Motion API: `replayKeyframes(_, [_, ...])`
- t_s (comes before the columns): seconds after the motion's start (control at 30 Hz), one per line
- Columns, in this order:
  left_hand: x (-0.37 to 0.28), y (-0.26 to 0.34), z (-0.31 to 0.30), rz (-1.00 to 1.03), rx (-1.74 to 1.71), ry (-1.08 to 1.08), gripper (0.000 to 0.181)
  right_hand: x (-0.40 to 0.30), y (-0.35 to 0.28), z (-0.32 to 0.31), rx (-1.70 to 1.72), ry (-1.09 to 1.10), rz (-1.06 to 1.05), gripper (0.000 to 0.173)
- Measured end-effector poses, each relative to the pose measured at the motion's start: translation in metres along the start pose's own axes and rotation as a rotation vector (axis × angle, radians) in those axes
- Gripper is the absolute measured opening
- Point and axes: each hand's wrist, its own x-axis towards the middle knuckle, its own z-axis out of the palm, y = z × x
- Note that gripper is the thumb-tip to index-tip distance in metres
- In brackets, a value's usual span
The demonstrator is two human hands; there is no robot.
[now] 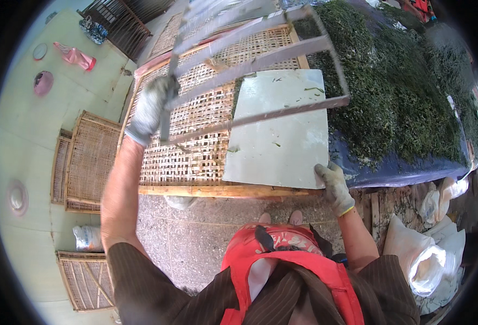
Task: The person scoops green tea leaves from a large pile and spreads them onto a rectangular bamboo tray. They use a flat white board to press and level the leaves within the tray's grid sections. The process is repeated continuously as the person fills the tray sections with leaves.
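My left hand (147, 107), in a pale work glove, grips the near left side of a slatted rectangular frame (279, 112). Motion blurs the frame, which is raised at a tilt over a woven bamboo tray (182, 168). A flat white board (279, 158) with a few green scraps on it covers the tray's right part. At the board's near right corner, my gloved right hand (335, 187) holds its edge, thumb on top. A thin line of chopped green plant matter shows along the board's upper left edge.
To the right, a large heap of chopped green plant matter (377, 101) lies on blue sheeting (357, 176). Woven bamboo trays (94, 162) lean against the pale wall (27, 142) at left. White sacks (409, 248) stand on the floor at lower right.
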Motion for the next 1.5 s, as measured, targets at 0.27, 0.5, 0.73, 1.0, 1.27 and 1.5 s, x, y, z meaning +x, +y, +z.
replayKeyframes(0.27, [0.024,-0.004,-0.051,0.484,0.693,-0.003,0.014,-0.033,-0.051,0.013,-0.12,0.126,-0.19,0.041])
replayKeyframes(0.5, [-0.082,-0.189,-0.056,-0.496,-0.204,0.01,0.025,-0.11,-0.133,-0.007,-0.365,0.338,-0.417,0.039])
replayKeyframes(0.73, [-0.153,-0.293,-0.05,-0.563,0.163,-0.037,0.038,-0.131,-0.058,-0.018,-0.26,0.334,-0.523,0.051])
replayKeyframes(1.0, [-0.124,-0.289,-0.026,-0.51,0.253,-0.085,0.038,-0.127,-0.036,0.016,-0.227,0.324,-0.339,0.054])
replayKeyframes(1.27, [-0.114,-0.297,-0.02,-0.508,0.299,-0.184,0.035,-0.111,-0.04,0.018,-0.246,0.248,-0.254,0.053])
replayKeyframes(1.5, [-0.137,-0.308,-0.038,-0.55,0.155,-0.064,0.031,-0.053,-0.027,0.028,-0.067,0.157,-0.208,0.044])
